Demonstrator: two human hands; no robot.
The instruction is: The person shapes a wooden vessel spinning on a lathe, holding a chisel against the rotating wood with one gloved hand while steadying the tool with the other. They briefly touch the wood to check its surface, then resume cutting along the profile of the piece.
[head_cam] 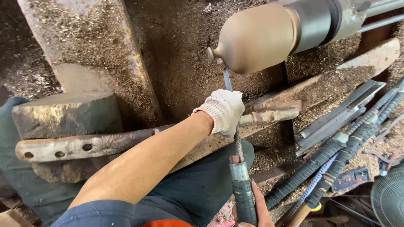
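Gripping a long turning chisel point(238, 151) w/ both hands: gloved left hand point(223, 111) wrapped round the shaft where it crosses the metal tool rest point(84, 147), bare right hand point(256, 210) closed on the taped handle nearer the body. Blade tip touches the rounded wooden workpiece point(256, 38) just above the left hand. Spare chisels point(336, 147) lie right of both hands, sawdust everywhere.
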